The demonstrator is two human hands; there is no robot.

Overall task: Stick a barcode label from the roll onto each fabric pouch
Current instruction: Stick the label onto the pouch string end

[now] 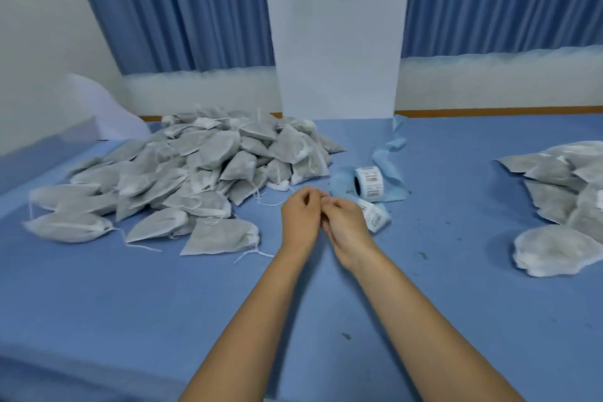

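My forearms come in from the bottom edge and meet over the middle of the blue table. Left hand and right hand are touching at the fingertips, all fingers curled in toward each other. Looks like a pinch, but honestly I can't tell whether there's a label between them or nothing at all, it's too small and blurry.

The roll sits on its side just past my right hand, barcodes facing up. A short strip of labels sticks out right beside my right hand, and I can't say if I'm holding it or it's just lying there. Blue backing trails off behind the roll toward the wall.

Big heap of grey pouches on the left, strings hanging loose, nearest ones close to my left hand. A smaller pile sits well off to the right. Blue curtains hang behind.
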